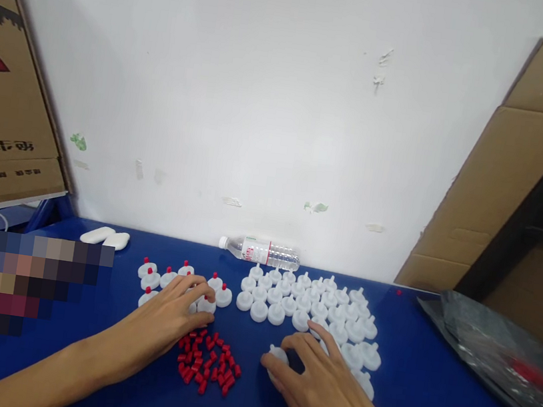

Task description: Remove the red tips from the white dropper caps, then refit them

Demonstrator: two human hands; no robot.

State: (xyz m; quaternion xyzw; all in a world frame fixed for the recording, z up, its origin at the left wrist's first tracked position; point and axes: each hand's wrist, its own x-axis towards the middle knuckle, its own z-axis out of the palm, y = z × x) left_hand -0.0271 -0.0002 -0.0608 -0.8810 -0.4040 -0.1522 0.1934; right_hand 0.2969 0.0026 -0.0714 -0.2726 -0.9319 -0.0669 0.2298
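My left hand is curled around a white round cap with a red tip, its thumb and fingertips at the cap's side. Several more white caps with red tips stand upright around and behind this hand. In front of it lies a loose pile of small red tips. My right hand grips a white nozzle cap between thumb and fingers, low over the table. Beyond and beside it stand many bare white nozzle caps, spouts up, partly hidden by the hand.
A clear plastic bottle lies along the wall behind the caps. White oval objects rest at the back left of the blue table. Plastic bags lie at right, below cardboard; a printed carton stands left.
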